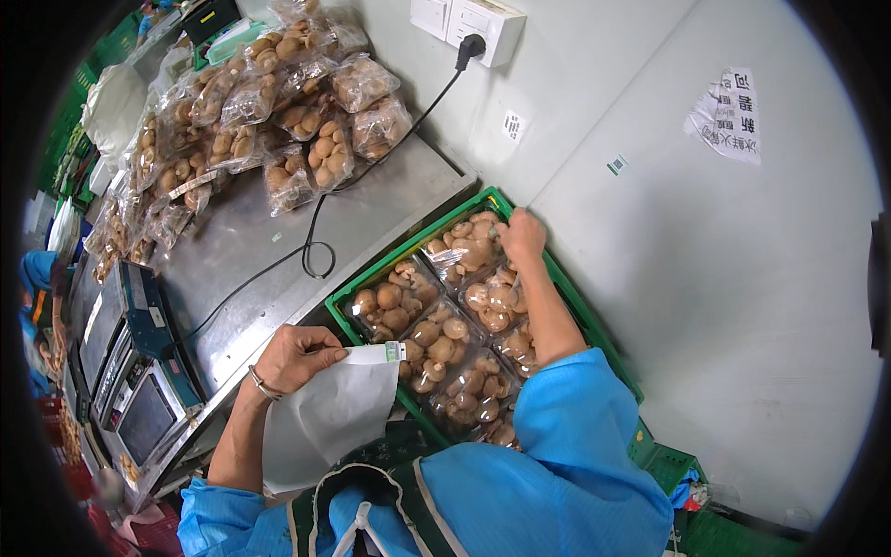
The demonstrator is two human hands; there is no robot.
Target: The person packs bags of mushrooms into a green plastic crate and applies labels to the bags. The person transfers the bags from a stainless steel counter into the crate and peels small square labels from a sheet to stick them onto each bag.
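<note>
Right hand (522, 237) fingers hidden behind mushroom packs (436, 339), wall notice (729, 116) blurred — label strip (371, 354) unreadable

Head-worn fisheye, close, looking down

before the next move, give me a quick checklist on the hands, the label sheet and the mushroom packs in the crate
1. Left hand grips the white label sheet: ok, pinched at its top edge.
2. A label sits at the sheet's top edge: ok.
3. Right hand on a mushroom pack at the crate's far end: ok, touching it.
4. Packs lie inside the green crate: ok.
5. Pack under the hand already labelled: cannot tell.
6. Black cable apart from the crate: ok, on the steel table.
</note>
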